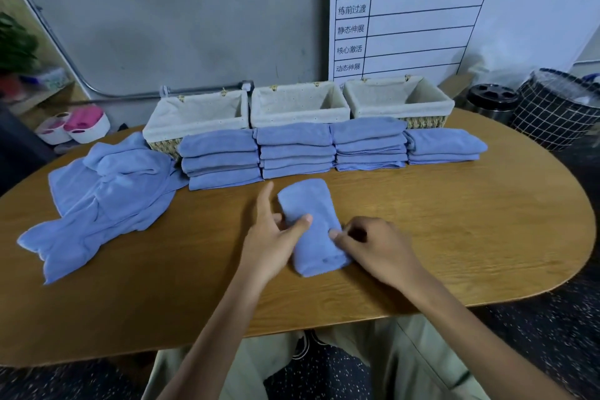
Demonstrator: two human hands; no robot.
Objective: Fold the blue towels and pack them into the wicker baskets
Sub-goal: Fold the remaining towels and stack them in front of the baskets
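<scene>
A folded blue towel lies in the middle of the wooden table. My left hand holds its left edge, thumb on top, index finger straight. My right hand pinches its right edge with curled fingers. Behind it stand several stacks of folded blue towels. At the table's far edge sit three lined wicker baskets, left, middle and right, with nothing visible inside. A heap of unfolded blue towels lies at the left.
A black mesh bin and a dark round canister stand beyond the table's right end. A white chart board leans on the wall. Pink and white tubs sit at the far left on the floor.
</scene>
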